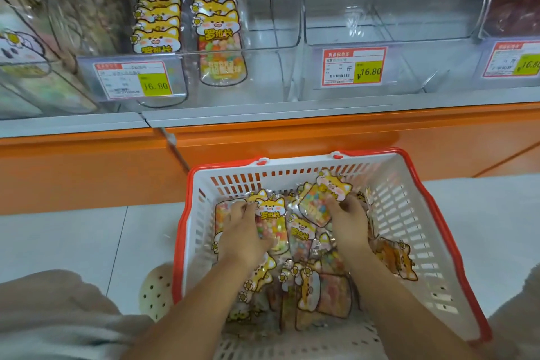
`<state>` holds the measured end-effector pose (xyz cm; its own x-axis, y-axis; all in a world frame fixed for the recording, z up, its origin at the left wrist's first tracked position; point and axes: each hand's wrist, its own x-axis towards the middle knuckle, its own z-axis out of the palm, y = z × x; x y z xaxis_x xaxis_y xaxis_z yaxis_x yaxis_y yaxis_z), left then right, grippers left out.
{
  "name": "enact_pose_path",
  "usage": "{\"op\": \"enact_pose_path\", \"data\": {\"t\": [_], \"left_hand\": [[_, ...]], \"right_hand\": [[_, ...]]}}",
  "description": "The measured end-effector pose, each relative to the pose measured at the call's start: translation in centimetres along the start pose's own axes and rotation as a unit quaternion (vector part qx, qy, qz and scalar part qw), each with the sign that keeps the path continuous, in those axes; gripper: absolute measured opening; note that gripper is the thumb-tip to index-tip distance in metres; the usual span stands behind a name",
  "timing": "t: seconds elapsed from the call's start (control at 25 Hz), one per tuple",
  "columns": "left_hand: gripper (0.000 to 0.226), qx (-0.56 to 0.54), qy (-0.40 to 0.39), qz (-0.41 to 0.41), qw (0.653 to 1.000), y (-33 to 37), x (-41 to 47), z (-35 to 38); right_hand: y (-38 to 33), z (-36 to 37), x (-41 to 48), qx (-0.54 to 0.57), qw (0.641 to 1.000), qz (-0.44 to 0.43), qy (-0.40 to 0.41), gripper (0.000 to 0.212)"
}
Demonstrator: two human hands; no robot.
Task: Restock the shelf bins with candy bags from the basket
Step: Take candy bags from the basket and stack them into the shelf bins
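Both hands are down inside the basket (409, 213). The left hand (244, 231) has its fingers curled over the top of a bag (271, 215) lying on the pile. The right hand (347, 222) pinches a second bag (317, 202) by its edge, tilted up off the rest. Loose bags (324, 295) lie beneath both wrists. The bags are judged light, soft and crinkly, with slick film and shifting sweets. The flat sealed top looks the firmest hold; squeezing the middle risks crushing. Basket walls stand close outside each hand, so the only open way is upward. Ahead of and above the hands, past the orange shelf edge (292, 137), a part-filled bin (271, 38) and an empty bin (380, 32) stand open; their front lips must be cleared.
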<state>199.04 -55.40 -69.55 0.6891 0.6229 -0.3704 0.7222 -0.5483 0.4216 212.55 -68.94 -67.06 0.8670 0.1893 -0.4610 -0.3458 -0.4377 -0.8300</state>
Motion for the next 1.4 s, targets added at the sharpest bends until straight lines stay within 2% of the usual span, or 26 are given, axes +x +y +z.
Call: {"op": "enact_pose_path", "data": {"t": [0.08,0.2,0.4,0.48,0.52,0.6,0.64,0.68,0.72,0.8,0.84,0.92,0.96,1.0,1.08,1.16,1.24,1.28,1.36,1.4], "left_hand": [[0.095,0.004,-0.002,-0.007,1.0,-0.1,0.0,0.1],[0.097,0.021,-0.013,-0.008,1.0,-0.2,0.0,0.2],[0.092,0.043,-0.058,0.033,0.997,-0.5,-0.3,0.3],[0.09,0.045,-0.054,0.05,0.996,-0.7,-0.6,0.4],[0.089,0.041,-0.047,0.058,0.996,-0.9,-0.7,0.5],[0.084,0.015,-0.027,0.087,0.996,-0.8,-0.9,0.6],[0.08,-0.019,-0.021,0.102,0.994,-0.2,-0.9,0.5],[0.079,-0.097,-0.027,0.103,0.99,0.5,-0.9,0.4],[0.08,-0.212,-0.052,0.074,0.973,1.3,-0.6,0.2],[0.086,-0.402,-0.097,-0.017,0.91,2.0,0.1,-0.3],[0.089,-0.431,-0.119,-0.046,0.893,1.9,0.5,-0.5],[0.087,-0.423,-0.174,-0.084,0.885,0.8,0.9,-0.3],[0.09,-0.431,-0.191,-0.101,0.876,0.2,1.0,-0.1],[0.087,-0.461,-0.195,-0.114,0.858,-0.1,0.9,0.0],[0.082,-0.515,-0.181,-0.126,0.828,-0.9,0.7,0.2],[0.079,-0.547,-0.155,-0.153,0.808,-1.7,0.8,-0.1],[0.053,-0.579,-0.121,-0.187,0.784,-2.3,0.8,-0.9],[0.044,-0.59,-0.108,-0.198,0.775,-2.6,0.8,-1.1],[0.039,-0.604,-0.106,-0.197,0.765,-2.7,0.3,-1.6],[0.038,-0.611,-0.108,-0.19,0.761,-2.6,0.1,-1.9]], "right_hand": [[-0.3,0.5,-0.3,0.059,0.995,0.044,-0.06,0.036],[1.0,2.0,-0.4,-0.019,0.984,0.065,-0.165,0.041],[5.2,2.8,1.5,0.044,0.969,0.092,-0.225,0.111],[6.5,3.0,2.4,0.071,0.967,0.09,-0.226,0.126],[5.4,2.6,1.2,0.088,0.966,0.08,-0.228,0.125],[1.8,2.1,-1.9,0.094,0.975,0.086,-0.181,0.104],[1.8,1.8,-1.8,0.099,0.977,0.095,-0.163,0.093],[1.6,1.4,-1.5,0.107,0.978,0.095,-0.153,0.087],[1.4,0.7,-1.1,0.123,0.974,0.106,-0.156,0.088],[0.5,0.1,-0.5,0.148,0.968,0.103,-0.176,0.087],[-0.2,-0.1,-0.8,0.159,0.963,0.102,-0.19,0.08],[-0.5,0.6,-1.5,0.176,0.955,0.111,-0.21,0.049],[-0.7,1.3,-1.9,0.169,0.952,0.114,-0.23,0.043],[-1.2,2.0,-2.8,0.149,0.95,0.111,-0.25,0.041],[-0.7,3.4,-2.7,0.027,0.965,0.07,-0.252,0.038],[-0.3,3.4,-0.7,-0.164,0.975,-0.061,-0.136,0.03],[0.8,1.8,1.5,-0.347,0.923,-0.167,-0.003,0.036],[1.6,1.0,2.6,-0.408,0.898,-0.162,0.014,0.048],[2.7,-0.1,3.5,-0.461,0.882,-0.089,-0.029,0.07],[3.0,-0.3,3.5,-0.483,0.872,-0.066,-0.041,0.074]]}}
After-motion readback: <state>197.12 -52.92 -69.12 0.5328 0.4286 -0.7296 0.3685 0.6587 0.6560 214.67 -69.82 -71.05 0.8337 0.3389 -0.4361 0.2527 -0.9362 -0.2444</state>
